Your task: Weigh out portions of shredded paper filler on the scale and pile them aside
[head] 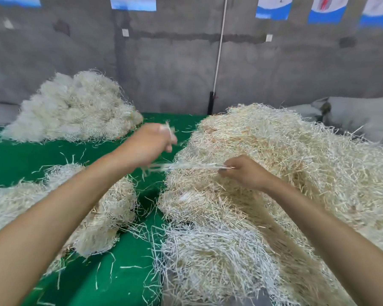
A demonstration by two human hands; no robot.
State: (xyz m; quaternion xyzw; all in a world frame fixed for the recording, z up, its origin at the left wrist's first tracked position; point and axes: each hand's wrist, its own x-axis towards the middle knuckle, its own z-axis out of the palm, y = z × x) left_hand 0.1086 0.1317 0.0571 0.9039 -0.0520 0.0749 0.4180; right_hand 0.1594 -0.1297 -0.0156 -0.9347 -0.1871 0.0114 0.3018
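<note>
A big heap of cream shredded paper filler (pixel 285 164) covers the right side of the green table (pixel 124 281). My right hand (pixel 245 171) rests on the heap's left slope and pinches a thin bundle of shreds (pixel 186 166) that stretches left. My left hand (pixel 152 142), blurred, hovers above the table beside the heap and grips a few strands. A grey edge at the bottom (pixel 259 299), mostly buried under filler, may be the scale; I cannot tell.
A white pile of filler (pixel 75 109) lies at the far left by the grey wall. Another pile (pixel 93 208) sits at the near left under my left forearm. White sacks (pixel 352 115) stand at the far right. A black post (pixel 211 102) rises behind the table.
</note>
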